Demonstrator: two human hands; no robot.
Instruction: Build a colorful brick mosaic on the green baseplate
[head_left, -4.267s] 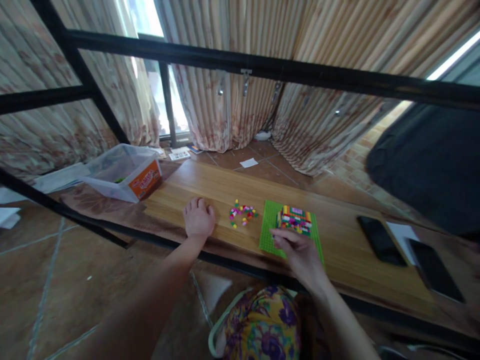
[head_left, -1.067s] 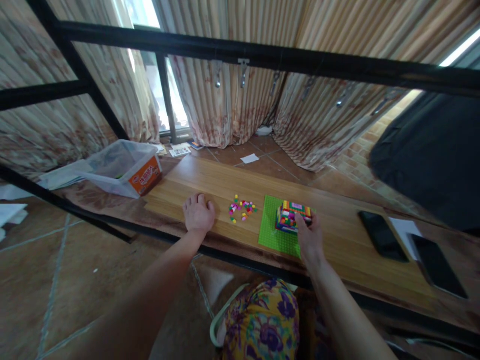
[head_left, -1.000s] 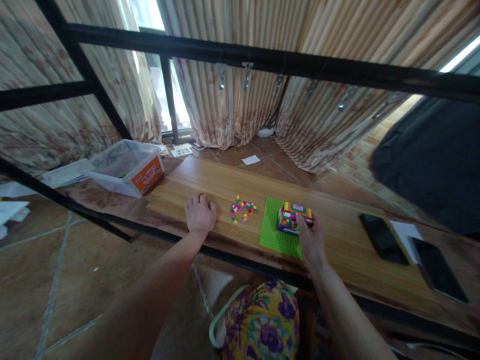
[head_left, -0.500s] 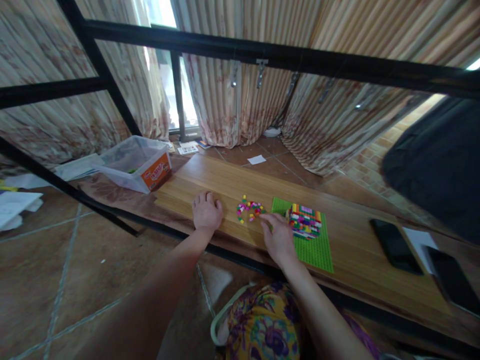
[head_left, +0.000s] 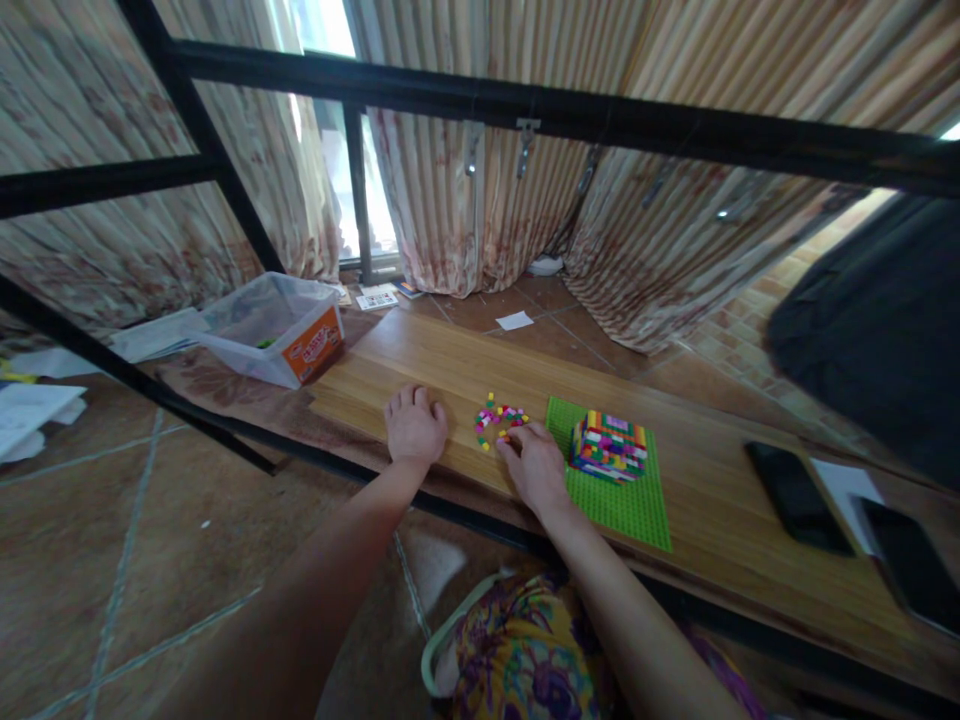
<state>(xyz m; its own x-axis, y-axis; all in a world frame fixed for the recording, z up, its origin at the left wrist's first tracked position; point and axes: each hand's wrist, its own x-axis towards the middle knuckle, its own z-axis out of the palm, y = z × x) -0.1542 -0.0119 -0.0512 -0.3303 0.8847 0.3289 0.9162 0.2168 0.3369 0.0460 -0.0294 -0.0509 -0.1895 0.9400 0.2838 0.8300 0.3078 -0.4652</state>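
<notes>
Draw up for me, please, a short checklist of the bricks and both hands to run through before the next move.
1. Left grip apart from the loose bricks: ok, it rests on the wooden board.
2. Right grip at the loose bricks: ok, its fingertips are at their near right side.
3. A brick held in the right grip: cannot tell, too small to make out.
4. Loose bricks sorted by colour: not ok, colours lie mixed.
5. Brick build on the green baseplate: ok.
6. Black phone apart from the baseplate: ok, bare board shows between them.
</notes>
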